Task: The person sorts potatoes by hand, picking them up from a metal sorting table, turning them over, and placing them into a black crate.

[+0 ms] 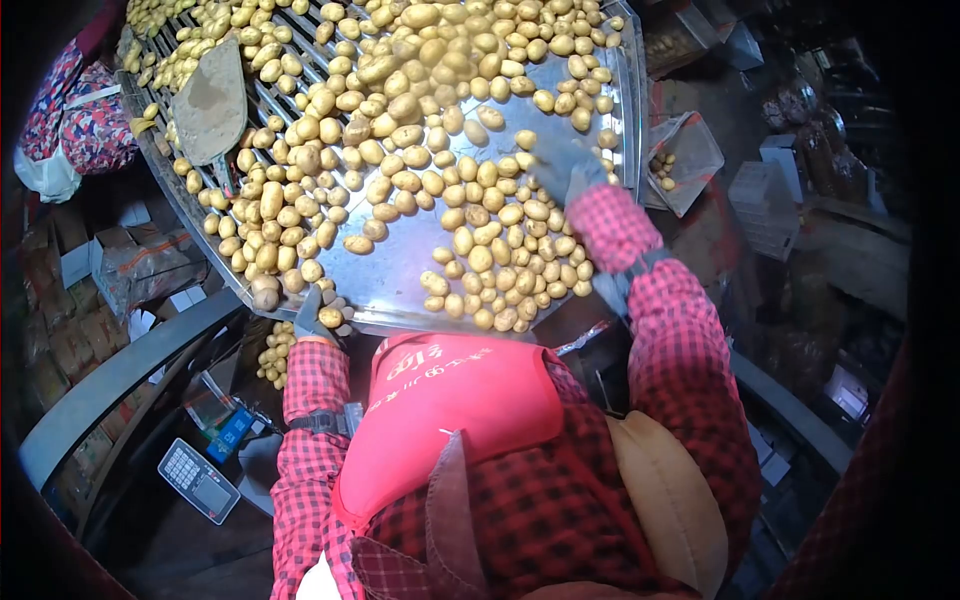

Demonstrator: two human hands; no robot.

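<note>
Yellow potatoes (480,258) cover much of the shiny metal sorting table (372,285) in front of me. At its near left edge, my left hand (308,318), in a grey glove, is closed around a potato (330,317). Dark glove fingertips show beside that potato. My right hand (568,168), also gloved, reaches over the right side of the table among loose potatoes. Motion smears its fingers, so their grip is hidden from me.
A dirty flat scoop (212,105) lies on the slatted bars at left. Potatoes in a bag (273,355) hang below the near edge. A digital scale (199,481) sits lower left. Another person's patterned sleeve (95,115) appears upper left. A lined crate (685,165) stands right.
</note>
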